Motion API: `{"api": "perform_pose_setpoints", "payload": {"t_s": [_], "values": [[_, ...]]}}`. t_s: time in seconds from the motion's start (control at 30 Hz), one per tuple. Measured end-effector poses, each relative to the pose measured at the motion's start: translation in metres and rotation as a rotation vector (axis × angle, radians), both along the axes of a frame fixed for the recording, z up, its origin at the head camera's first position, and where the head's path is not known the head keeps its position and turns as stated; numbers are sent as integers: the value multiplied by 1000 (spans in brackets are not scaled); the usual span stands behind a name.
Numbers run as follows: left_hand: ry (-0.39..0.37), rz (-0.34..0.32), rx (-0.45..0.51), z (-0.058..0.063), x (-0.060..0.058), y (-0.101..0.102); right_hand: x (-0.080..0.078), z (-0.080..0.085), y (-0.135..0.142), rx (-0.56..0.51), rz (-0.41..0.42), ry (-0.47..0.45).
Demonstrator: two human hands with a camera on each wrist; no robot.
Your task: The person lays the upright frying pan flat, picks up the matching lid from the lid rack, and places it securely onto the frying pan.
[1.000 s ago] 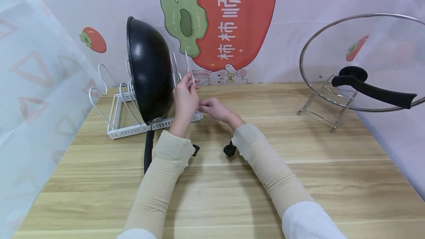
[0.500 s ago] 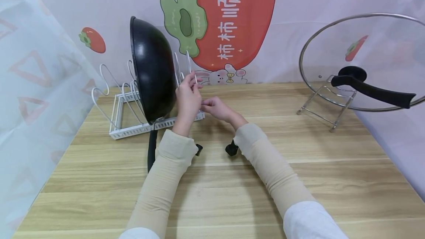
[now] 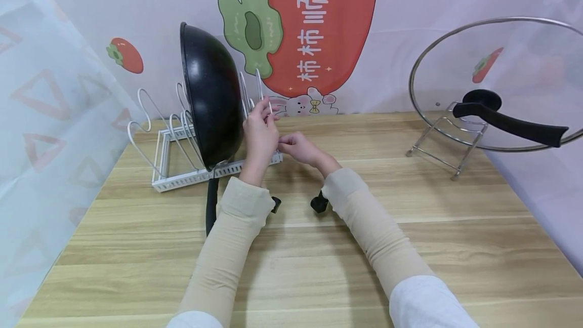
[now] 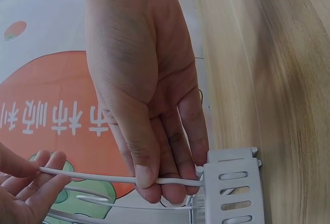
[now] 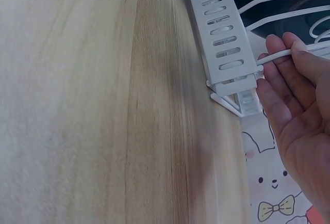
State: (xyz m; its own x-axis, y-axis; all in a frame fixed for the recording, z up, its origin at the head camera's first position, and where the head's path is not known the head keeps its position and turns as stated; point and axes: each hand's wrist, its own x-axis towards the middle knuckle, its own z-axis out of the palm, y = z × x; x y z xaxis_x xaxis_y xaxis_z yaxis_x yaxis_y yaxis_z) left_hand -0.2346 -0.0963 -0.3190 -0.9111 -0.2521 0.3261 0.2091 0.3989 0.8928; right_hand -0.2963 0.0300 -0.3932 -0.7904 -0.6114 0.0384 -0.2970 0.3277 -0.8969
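A white wire pan rack (image 3: 177, 182) stands on the table, and a black wok (image 3: 211, 100) is held on its side between the rack's dividers. My left hand (image 3: 261, 133) pinches the upper part of the rack's end wire divider (image 3: 260, 87); its fingers enter the left wrist view at lower left. Close to the base, my right hand (image 3: 300, 149) pinches the same divider between thumb and fingers, palm showing in the right wrist view. The rack's slotted end (image 5: 230, 64) lies just beside the right fingertips. The wok's handle (image 3: 211, 206) points toward me, partly behind the left sleeve.
At the right, a large glass lid (image 3: 437, 65) with a black handle leans on a chrome wire stand (image 3: 437, 140). Behind the wooden table (image 3: 291, 267) hangs a printed cloth (image 3: 387, 80). Small black camera pieces show below both wrists.
The rack and wok have shifted slightly to the right, together with both hands. Both hands keep their hold on the divider; the lid and its stand stay put.
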Motion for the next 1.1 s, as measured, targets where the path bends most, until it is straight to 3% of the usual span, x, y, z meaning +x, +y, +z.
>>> {"api": "perform_pose_setpoints", "payload": {"t_s": [1.1], "values": [[-12, 1, 13, 0, -7, 10, -4, 2, 8, 21, -25, -24]]}}
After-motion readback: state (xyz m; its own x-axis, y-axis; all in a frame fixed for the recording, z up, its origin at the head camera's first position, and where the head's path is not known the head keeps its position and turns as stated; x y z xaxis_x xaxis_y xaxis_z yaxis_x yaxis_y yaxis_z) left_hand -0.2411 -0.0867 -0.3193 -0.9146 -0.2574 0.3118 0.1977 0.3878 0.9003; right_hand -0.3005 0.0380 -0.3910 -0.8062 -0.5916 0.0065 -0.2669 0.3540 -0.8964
